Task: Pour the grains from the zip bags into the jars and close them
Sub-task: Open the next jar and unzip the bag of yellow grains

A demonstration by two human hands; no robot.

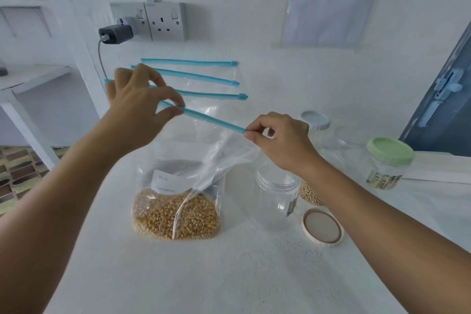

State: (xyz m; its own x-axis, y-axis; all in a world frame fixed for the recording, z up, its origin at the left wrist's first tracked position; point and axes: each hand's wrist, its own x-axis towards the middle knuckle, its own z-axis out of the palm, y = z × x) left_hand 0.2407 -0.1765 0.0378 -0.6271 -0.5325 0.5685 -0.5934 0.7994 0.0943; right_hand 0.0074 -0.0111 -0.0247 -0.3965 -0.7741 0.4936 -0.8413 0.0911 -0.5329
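Head view: I look down on a white desk (229, 275) set against a wall; everything I need sits within reach ahead of me.
Desk room: bare surface lies in front of the bag and to its left; the desk's left edge falls away to a tiled floor, so I would keep any tipping toward the middle.
Zip bag: the front zip bag (178, 186) stands on the desk just ahead, between my 2 arms, with yellow kernels (175, 219) settled in its bottom.
More bags: I see 3 further blue strips behind it, which I take for other zip bags (188, 76) standing closer to the wall.
Open jar: a clear jar (276, 201) with no lid stands just right of the bag, under my right wrist; I judge it the nearest target for pouring.
Other jars: a green-lidded jar (388, 163) and a white-lidded jar (316, 122) stand farther right and back; pale grains (309, 194) show behind the open jar, container unclear.
Loose lid: a beige lid (322, 227) lies flat on the desk, right of the open jar.
Zip strip: the blue zip strip (214, 120) runs from upper left down to the right, spanning both hands.
Left hand: my left hand (137, 102) pinches the strip near its middle between thumb and forefinger.
Right hand: my right hand (277, 140) pinches the strip's right end, fingers curled.
Next move: I judge the seal still needs parting before any pour; the right hand is nearer the jar.
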